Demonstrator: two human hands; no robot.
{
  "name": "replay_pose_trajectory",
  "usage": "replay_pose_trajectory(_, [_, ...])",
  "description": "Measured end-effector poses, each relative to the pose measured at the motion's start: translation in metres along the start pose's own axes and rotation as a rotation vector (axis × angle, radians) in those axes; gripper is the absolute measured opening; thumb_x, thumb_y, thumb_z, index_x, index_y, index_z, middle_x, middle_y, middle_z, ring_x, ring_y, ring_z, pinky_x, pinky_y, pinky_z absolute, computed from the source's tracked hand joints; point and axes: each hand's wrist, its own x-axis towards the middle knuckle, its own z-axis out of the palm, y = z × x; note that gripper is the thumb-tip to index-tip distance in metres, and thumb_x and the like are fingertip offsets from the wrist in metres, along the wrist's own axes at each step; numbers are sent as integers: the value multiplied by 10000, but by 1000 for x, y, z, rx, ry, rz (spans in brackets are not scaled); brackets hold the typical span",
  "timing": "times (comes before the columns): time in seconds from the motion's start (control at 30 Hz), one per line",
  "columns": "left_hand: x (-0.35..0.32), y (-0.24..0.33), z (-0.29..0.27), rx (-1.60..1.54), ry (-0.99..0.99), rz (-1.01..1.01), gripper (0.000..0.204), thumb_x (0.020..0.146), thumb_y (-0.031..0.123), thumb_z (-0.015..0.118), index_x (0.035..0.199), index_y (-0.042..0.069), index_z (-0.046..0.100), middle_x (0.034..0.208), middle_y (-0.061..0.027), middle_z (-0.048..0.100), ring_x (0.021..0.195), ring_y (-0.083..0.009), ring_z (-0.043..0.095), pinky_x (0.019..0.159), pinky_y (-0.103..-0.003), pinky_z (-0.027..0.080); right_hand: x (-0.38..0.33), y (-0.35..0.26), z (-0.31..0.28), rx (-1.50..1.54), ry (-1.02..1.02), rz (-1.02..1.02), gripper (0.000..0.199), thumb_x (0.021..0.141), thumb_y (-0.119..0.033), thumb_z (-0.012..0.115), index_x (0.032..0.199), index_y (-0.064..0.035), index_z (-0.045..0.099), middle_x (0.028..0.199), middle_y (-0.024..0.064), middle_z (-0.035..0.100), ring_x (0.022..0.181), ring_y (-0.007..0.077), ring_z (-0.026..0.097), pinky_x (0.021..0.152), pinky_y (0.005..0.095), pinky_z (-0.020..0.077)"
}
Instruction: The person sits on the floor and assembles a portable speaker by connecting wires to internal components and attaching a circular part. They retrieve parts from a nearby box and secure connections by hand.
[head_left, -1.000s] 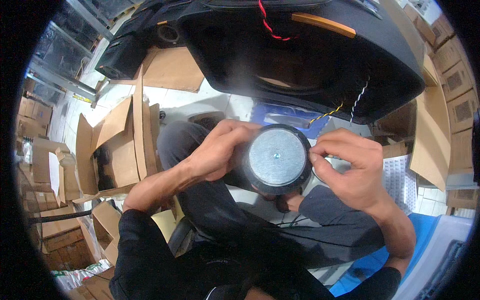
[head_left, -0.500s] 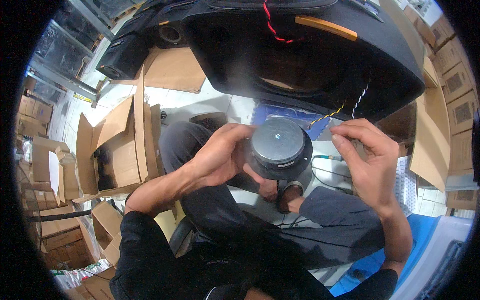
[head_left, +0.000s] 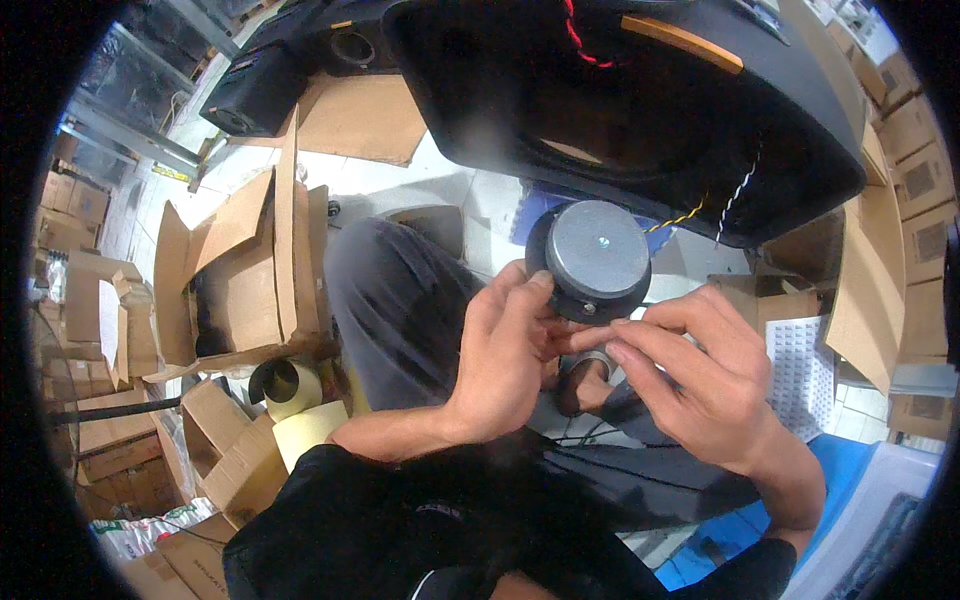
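While seated: a person holds a round speaker driver (head_left: 590,262) over the lap, right of the frame's centre.
Left hand (head_left: 505,362): wrapped around the driver's left side, thumb on its rim.
Right hand (head_left: 700,375): fingers pinched close together at the driver's lower edge; what they grip cannot be told.
Driver: grey round back faces up; thin wires (head_left: 700,210) run to the black speaker cabinet (head_left: 620,100) above.
Left of frame: cardboard boxes (head_left: 240,270) and a tape roll (head_left: 285,385).
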Motion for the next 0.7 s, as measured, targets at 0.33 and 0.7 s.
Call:
replay_pose_trajectory(0.33, [-13,-10,7,-83,33,-29,253,1086,210,466,1179,-25,478,1002,-150,663,902,-170,712,760,-256,597,-4,-2,10,-60,37,80,179,744,-10,803,903,-2,721,824,95,665,714,275,625,635,376,497])
replay_pose_trajectory(0.7, [-13,-6,13,-158,29,35,252,1089,187,456,1167,-53,466,1028,-173,667,933,-204,731,767,-275,622,-2,2,12,-26,18,97,178,727,9,782,874,-23,687,823,95,646,731,284,607,653,388,488])
